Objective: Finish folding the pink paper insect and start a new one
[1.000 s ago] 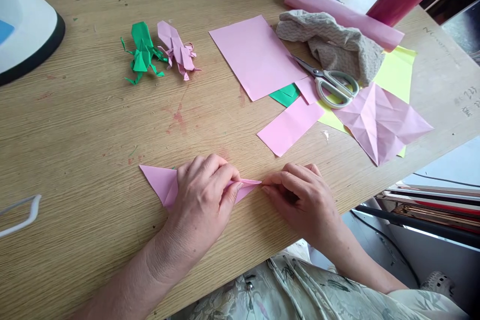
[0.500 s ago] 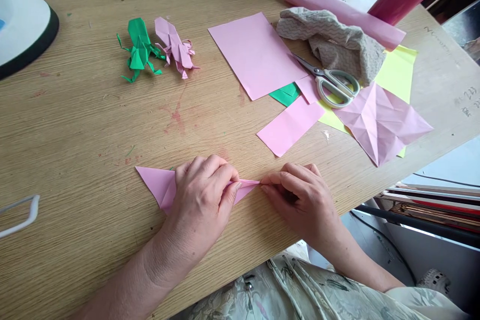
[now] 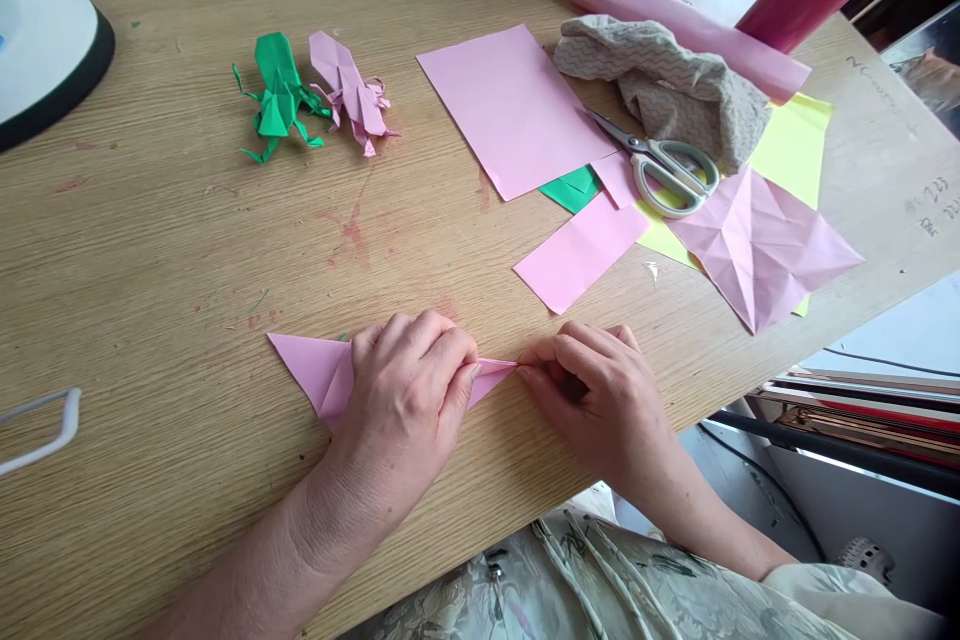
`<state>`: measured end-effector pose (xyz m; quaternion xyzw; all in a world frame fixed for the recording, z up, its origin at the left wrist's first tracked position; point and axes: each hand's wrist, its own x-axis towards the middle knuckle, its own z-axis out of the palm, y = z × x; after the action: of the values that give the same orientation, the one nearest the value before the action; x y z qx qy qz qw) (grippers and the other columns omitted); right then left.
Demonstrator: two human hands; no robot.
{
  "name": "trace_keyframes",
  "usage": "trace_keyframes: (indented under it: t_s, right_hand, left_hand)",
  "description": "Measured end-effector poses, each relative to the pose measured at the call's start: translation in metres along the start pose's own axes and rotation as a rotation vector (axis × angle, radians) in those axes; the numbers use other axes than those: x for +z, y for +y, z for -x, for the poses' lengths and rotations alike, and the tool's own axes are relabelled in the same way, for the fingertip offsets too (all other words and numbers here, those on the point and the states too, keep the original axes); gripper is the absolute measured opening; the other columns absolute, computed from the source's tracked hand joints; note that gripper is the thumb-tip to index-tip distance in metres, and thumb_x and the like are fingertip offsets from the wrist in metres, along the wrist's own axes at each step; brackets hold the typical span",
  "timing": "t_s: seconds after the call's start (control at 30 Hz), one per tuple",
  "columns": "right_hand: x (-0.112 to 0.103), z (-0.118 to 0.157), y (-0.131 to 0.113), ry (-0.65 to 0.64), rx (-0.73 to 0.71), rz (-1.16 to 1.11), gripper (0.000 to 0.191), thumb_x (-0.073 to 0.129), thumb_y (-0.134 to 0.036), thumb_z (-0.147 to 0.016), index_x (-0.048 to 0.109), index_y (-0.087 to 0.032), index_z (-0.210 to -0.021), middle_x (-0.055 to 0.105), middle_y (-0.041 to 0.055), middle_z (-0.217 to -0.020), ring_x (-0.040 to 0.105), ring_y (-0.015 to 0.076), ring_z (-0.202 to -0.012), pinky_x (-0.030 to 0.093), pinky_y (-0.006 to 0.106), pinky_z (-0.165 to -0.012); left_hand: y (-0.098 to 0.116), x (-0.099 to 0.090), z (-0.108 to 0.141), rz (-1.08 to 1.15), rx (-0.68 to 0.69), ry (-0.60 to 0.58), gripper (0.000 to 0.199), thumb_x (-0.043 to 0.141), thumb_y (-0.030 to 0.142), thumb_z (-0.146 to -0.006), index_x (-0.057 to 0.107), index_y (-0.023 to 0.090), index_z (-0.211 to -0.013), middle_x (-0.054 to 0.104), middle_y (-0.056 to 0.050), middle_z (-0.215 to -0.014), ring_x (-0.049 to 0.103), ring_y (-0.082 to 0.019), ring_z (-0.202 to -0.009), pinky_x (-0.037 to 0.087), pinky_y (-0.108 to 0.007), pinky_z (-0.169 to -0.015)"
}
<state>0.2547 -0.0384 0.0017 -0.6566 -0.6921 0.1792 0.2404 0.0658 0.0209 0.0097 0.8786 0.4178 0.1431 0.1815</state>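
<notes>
A folded pink paper lies near the front edge of the wooden table, with one pointed corner at the left and a narrow tip at the right. My left hand covers its middle and pinches a folded edge between thumb and forefinger. At the narrow right tip, my right hand holds the paper between thumb and fingertips. The part of the paper under my left palm is hidden.
Behind are a green folded figure and a pink one. Scissors lie on pink and yellow sheets beside a grey cloth, a pink roll and a creased pink sheet. The table edge runs at right.
My right hand has shifted very slightly left and up, its grip still at the paper's tip. My left hand is practically unmoved.
</notes>
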Motion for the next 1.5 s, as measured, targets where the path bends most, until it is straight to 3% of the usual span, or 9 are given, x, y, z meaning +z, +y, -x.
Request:
trace_keyframes:
  t_s: [0.43, 0.57, 0.67, 0.77, 1.5]
  right_hand:
    - [0.000, 0.002, -0.002, 0.002, 0.014, 0.006, 0.012, 0.059, -0.020, -0.092, 0.064, -0.020, -0.081, 0.059, -0.0020, -0.072, 0.053, 0.0119, -0.066, 0.031, 0.031, -0.071]
    - [-0.001, 0.016, 0.004, 0.029, -0.148, 0.015, 0.019, 0.053, -0.017, -0.097, 0.070, -0.022, -0.105, 0.057, -0.0001, -0.074, 0.051, 0.0126, -0.067, 0.034, 0.032, -0.071]
    - [0.000, 0.026, 0.006, -0.047, -0.292, 0.137, 0.036, 0.052, -0.017, -0.097, 0.060, -0.020, -0.132, 0.055, 0.0007, -0.074, 0.047, 0.0146, -0.068, 0.033, 0.034, -0.071]
    - [0.001, 0.030, 0.005, -0.121, -0.348, 0.219, 0.046, 0.053, -0.018, -0.097, 0.049, -0.016, -0.143, 0.054, 0.0016, -0.078, 0.046, 0.0159, -0.071, 0.033, 0.036, -0.072]
    - [0.005, 0.030, 0.005, -0.089, -0.366, 0.271, 0.040, 0.051, -0.021, -0.099, 0.054, -0.007, -0.136, 0.050, 0.0022, -0.076, 0.041, 0.0165, -0.069, 0.031, 0.036, -0.072]
  left_hand:
    - [0.002, 0.004, 0.001, -0.035, -0.007, 0.031, 0.012, 0.054, 0.019, -0.095, 0.056, 0.021, -0.084, 0.062, -0.004, -0.088, 0.053, -0.021, -0.084, 0.037, -0.038, -0.077]
    - [0.002, 0.005, 0.000, -0.034, -0.001, 0.036, 0.013, 0.055, 0.020, -0.095, 0.056, 0.021, -0.082, 0.061, -0.003, -0.088, 0.053, -0.021, -0.084, 0.036, -0.038, -0.076]
    - [0.002, 0.004, 0.000, -0.029, 0.003, 0.032, 0.015, 0.056, 0.024, -0.095, 0.055, 0.021, -0.081, 0.061, -0.003, -0.086, 0.053, -0.021, -0.083, 0.036, -0.038, -0.075]
    - [0.002, 0.004, -0.001, -0.020, -0.005, 0.029, 0.014, 0.058, 0.024, -0.095, 0.055, 0.021, -0.081, 0.061, -0.003, -0.085, 0.053, -0.021, -0.083, 0.036, -0.038, -0.075]
    - [0.002, 0.006, 0.000, -0.050, -0.001, 0.039, 0.016, 0.058, 0.024, -0.094, 0.056, 0.021, -0.079, 0.062, -0.003, -0.086, 0.053, -0.021, -0.083, 0.037, -0.037, -0.077]
